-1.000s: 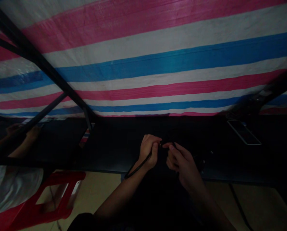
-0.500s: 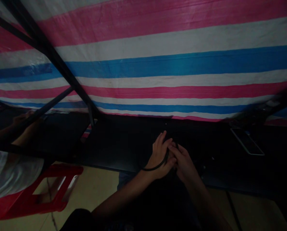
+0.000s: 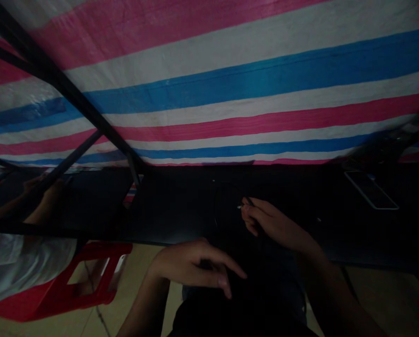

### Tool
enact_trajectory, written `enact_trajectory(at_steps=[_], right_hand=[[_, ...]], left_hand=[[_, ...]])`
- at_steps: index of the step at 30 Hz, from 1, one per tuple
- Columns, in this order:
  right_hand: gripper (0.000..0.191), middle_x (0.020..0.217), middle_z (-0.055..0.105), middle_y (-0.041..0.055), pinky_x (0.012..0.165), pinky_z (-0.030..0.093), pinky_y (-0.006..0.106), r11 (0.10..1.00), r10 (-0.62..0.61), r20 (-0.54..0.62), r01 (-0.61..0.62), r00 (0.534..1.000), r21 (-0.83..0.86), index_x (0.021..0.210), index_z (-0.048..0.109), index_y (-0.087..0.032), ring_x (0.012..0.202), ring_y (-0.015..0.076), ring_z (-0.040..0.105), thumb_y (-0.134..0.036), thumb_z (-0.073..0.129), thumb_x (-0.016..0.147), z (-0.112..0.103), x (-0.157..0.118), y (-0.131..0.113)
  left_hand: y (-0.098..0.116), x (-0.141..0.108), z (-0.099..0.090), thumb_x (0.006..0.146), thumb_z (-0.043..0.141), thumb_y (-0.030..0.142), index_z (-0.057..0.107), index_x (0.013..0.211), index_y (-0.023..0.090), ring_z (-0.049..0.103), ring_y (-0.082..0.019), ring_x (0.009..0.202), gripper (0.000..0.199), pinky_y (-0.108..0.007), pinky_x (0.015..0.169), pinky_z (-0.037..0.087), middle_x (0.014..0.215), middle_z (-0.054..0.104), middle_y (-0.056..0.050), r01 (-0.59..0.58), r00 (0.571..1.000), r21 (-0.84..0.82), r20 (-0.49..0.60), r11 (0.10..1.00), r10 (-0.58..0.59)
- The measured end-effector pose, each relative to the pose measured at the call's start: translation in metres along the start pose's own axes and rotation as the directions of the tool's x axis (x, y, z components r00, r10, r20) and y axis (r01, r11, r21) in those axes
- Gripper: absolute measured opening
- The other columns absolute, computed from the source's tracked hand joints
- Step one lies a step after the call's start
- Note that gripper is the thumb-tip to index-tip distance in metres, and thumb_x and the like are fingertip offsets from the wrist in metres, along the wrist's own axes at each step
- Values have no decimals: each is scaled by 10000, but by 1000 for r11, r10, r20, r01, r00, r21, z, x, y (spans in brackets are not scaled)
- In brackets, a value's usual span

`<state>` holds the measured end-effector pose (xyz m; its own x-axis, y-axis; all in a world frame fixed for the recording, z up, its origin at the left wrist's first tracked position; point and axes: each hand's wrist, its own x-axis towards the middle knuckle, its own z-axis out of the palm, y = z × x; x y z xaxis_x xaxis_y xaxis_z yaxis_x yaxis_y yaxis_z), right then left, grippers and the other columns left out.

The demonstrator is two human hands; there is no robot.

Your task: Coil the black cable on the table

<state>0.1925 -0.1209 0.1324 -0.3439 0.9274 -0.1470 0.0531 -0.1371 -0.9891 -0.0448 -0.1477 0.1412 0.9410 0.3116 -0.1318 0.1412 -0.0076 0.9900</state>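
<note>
My right hand is closed on a dark cable, whose small shiny metal end pokes out at the fingertips over the black table. A thin loop of the cable seems to lie on the table left of that hand; it is hard to make out against the black. My left hand hangs over the front edge of the table, near my lap, with thumb and fingers apart and nothing between them.
A phone lies at the right of the table. Behind stands a striped sheet. Dark metal bars cross at the left, where another person's arms rest on a table above a red stool. Small pale bits dot the table.
My left hand has let go of the cable and moved down and left, away from my right hand. The cable loop has left my left wrist. The view has tilted slightly.
</note>
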Motion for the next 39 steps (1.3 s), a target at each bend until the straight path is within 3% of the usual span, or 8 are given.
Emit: enact_trajectory(at_steps=[3,6,13,17,21,27,31,39], right_hand=[[213,598,628,-22,535,440,247,997,-17,134,26,991,-71,724,624,-216,554,144,574,-264,549,918,24,2,16],[194,504,523,-55,445,374,228,991,93,272,-61,958,-122,724,564,-213,439,120,500,-207,507,909,38,4,31],[195,615,419,-70,427,278,204,965,211,264,-159,941,-208,867,587,-182,476,77,345,-313,491,975,17,-6,28],[193,654,406,-75,452,265,202,983,161,282,-129,946,-128,853,558,-186,502,68,327,-355,612,930,0,-14,27],[264,622,454,-78,485,309,216,988,151,254,-152,955,-14,863,549,-189,489,78,390,-430,629,932,-10,-22,48],[268,945,691,58,857,460,347,999,46,154,-44,987,-20,899,645,-189,931,211,632,-452,625,946,14,-34,84],[393,882,702,57,968,461,415,993,-36,-32,40,999,112,811,640,-197,945,229,666,-537,543,984,38,-32,99],[417,563,389,-81,411,283,185,911,-3,-521,217,854,352,801,631,-187,431,54,322,-591,695,879,16,-10,68]], left_hand=[[24,1,-17,967,628,306,591,1390,224,673,-237,1120,432,-385,933,541,1265,705,-131,-114,920,290,-330,950,211],[22,22,-18,954,648,319,636,1313,210,611,-243,1136,375,-423,988,466,1238,706,-97,130,839,562,-501,817,211],[-6,52,-21,1036,459,404,671,662,170,590,-221,849,488,-391,858,378,702,675,-50,377,818,722,-553,580,156],[-18,57,-32,1029,402,488,515,521,182,427,-126,509,604,-292,585,302,494,448,16,362,735,528,-668,768,113],[-16,44,-55,943,461,654,312,482,217,240,-85,429,653,-272,467,165,464,245,63,273,502,170,-865,947,11],[-7,15,-81,839,652,642,340,477,211,204,-54,384,643,-225,420,167,437,236,85,-276,324,-177,-943,945,-82],[-16,6,-80,845,666,637,335,491,204,205,-50,387,649,-202,397,178,447,230,88,-430,348,-293,-926,854,-143],[-57,21,-42,879,676,592,584,802,159,266,-54,414,449,-192,449,311,479,321,104,-408,549,-475,-810,780,-206]])
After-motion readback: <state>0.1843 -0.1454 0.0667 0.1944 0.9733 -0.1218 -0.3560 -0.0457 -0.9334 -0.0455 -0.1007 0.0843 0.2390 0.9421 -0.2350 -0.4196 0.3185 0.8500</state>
